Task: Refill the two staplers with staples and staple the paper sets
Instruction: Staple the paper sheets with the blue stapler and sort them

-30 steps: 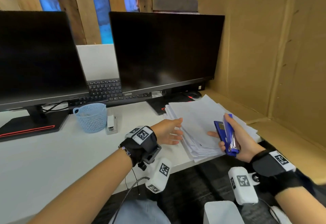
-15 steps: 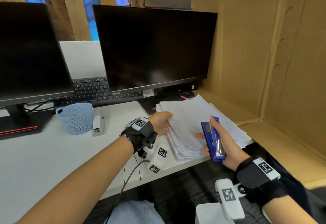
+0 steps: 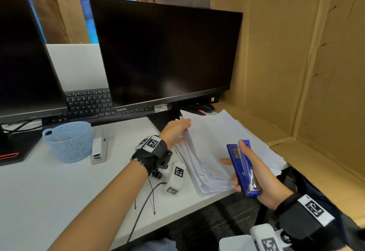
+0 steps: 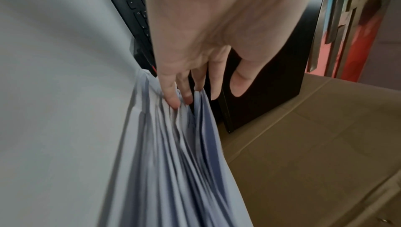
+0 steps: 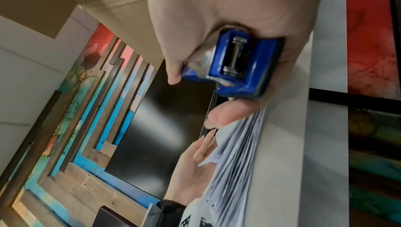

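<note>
A loose stack of white paper (image 3: 213, 142) lies at the desk's front right. My left hand (image 3: 178, 131) is at its left edge, fingers nearly straight; in the left wrist view the fingertips (image 4: 173, 102) dig between the fanned sheets (image 4: 173, 145) and the thumb stays apart above. My right hand (image 3: 237, 159) grips a blue stapler (image 3: 242, 169) over the stack's near corner, thumb along its top, nose pointing away. The right wrist view shows the blue stapler (image 5: 236, 62) end-on in the fist. A white stapler (image 3: 98, 150) lies beside the basket.
A light blue basket (image 3: 68, 142) stands left of the white stapler. Two dark monitors (image 3: 166, 53) and a black keyboard (image 3: 88, 102) fill the back of the white desk (image 3: 59, 191). A cardboard wall (image 3: 296, 63) closes the right side; a mouse (image 3: 203, 108) lies behind the paper.
My left hand moved away from me along the stack's left edge and its fingers went in among the sheets. The right hand kept hold of the blue stapler, nearly still.
</note>
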Action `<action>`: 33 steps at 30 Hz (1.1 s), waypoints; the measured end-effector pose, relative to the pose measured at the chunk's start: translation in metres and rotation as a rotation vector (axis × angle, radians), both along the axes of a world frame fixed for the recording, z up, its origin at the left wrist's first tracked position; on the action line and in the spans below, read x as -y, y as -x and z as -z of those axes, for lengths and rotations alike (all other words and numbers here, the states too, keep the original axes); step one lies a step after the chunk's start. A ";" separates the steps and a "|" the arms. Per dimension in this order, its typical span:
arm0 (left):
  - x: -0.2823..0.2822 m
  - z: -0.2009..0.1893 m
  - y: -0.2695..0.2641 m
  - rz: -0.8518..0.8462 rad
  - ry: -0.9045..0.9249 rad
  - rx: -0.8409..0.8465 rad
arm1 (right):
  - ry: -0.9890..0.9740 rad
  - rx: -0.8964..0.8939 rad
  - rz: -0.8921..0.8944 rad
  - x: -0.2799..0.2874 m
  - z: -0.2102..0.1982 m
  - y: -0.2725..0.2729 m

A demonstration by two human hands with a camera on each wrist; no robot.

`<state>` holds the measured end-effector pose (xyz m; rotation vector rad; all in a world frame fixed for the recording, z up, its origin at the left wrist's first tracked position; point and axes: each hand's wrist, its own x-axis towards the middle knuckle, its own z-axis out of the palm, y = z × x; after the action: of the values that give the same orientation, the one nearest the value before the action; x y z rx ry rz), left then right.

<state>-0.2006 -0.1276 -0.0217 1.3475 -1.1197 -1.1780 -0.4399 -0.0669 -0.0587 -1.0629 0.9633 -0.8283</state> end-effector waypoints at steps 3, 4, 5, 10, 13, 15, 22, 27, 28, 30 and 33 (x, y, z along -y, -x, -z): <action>0.004 0.003 -0.001 0.027 0.033 0.044 | 0.005 -0.007 0.003 0.000 0.002 0.000; 0.005 0.005 -0.001 0.028 0.048 0.063 | 0.007 -0.015 0.001 0.000 0.003 0.000; 0.006 0.007 -0.002 0.021 0.071 0.075 | 0.008 -0.020 0.002 0.000 0.003 0.000; 0.003 0.003 -0.004 0.091 0.109 0.012 | 0.021 -0.033 0.007 -0.001 0.001 -0.001; -0.002 0.001 0.000 0.270 0.044 -0.055 | 0.034 -0.067 0.010 -0.003 -0.002 -0.002; -0.004 0.004 0.003 0.317 0.008 -0.114 | 0.030 -0.067 0.011 -0.004 -0.003 -0.003; -0.011 0.007 0.007 0.383 -0.228 -0.271 | 0.022 -0.063 0.016 -0.006 -0.005 -0.004; -0.014 0.012 0.019 0.433 -0.300 -0.182 | 0.006 -0.036 0.021 -0.006 -0.007 -0.003; -0.014 0.012 0.020 0.410 -0.304 -0.177 | -0.003 -0.020 0.015 -0.005 -0.008 -0.001; -0.012 0.013 0.018 0.361 -0.301 -0.181 | -0.040 0.051 0.002 -0.006 -0.013 0.003; -0.011 0.013 0.013 0.304 -0.250 -0.211 | -0.098 0.121 -0.026 -0.007 -0.024 0.014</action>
<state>-0.2140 -0.1163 -0.0351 1.2278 -1.0737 -1.6878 -0.4535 -0.0601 -0.0344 -0.9293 0.8778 -0.8069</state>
